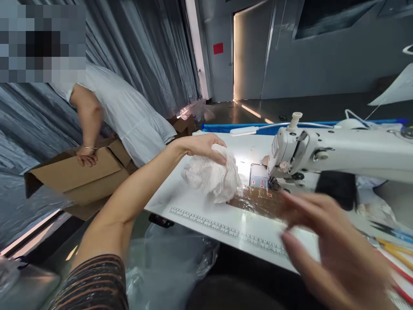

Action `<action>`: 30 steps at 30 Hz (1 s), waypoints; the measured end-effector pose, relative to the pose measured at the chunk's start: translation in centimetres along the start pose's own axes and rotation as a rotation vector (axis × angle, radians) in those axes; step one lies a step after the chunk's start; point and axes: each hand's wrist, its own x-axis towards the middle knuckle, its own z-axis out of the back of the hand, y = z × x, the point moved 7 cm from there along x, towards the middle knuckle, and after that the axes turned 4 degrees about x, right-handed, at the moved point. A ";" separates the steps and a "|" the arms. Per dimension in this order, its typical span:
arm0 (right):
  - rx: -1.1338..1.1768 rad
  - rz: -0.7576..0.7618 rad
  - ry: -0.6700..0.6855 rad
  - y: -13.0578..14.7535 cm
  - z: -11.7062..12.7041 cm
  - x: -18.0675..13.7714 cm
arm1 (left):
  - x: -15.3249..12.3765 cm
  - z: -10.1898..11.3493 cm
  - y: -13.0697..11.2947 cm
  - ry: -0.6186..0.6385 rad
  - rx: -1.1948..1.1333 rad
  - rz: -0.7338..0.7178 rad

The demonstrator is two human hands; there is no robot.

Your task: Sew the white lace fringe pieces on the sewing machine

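Observation:
My left hand [208, 147] is closed on a bunched piece of white lace fabric [211, 174], which rests on the white sewing table left of the needle area. Part of my left fingers is hidden in the folds. My right hand [332, 241] is in the air over the table's front right, blurred, with thumb and fingers apart and nothing visible between them. Beyond it stands a white sewing machine [322, 148], its presser foot above a metal plate [256, 174]. A brown, taped-looking strip [254, 200] lies in front of the needle area.
A printed ruler [226, 228] runs along the table's front edge. Scissors with red handles [403, 275] and yellow-handled snips [393, 247] lie at the right. At the left, a person in white [122, 103] bends over a cardboard box [87, 172]. A lamp [244, 131] lights the table.

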 end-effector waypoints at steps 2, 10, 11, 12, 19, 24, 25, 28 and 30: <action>0.004 -0.072 0.094 -1.3 -2.9 1.4 | -0.8 -3.0 -1.9 0.097 0.084 -0.027; 0.473 -0.372 0.501 -6.9 -8.5 2.0 | -1.5 -9.7 -6.4 0.348 0.096 -0.185; 0.538 -0.368 0.534 -7.0 -8.3 1.7 | -1.4 -9.8 -6.4 0.369 0.060 -0.189; 0.581 -0.368 0.552 -7.3 -7.9 1.5 | -1.3 -9.7 -6.4 0.381 0.028 -0.183; 0.951 -0.651 0.644 -11.2 -6.3 -2.9 | 0.1 -10.0 -3.6 0.355 -0.296 -0.102; 0.973 -0.944 0.591 -14.4 -4.1 -4.2 | 1.7 -13.5 0.4 0.299 -0.583 0.012; 0.869 -0.967 0.596 -15.2 -3.5 -4.0 | 2.2 -14.3 1.4 0.286 -0.621 0.049; 0.453 -0.935 0.610 -17.8 -1.8 -2.7 | 3.4 -16.0 3.9 0.232 -0.636 0.137; 0.283 -0.838 0.647 -18.5 -1.2 -1.7 | 3.9 -16.1 4.7 0.214 -0.587 0.140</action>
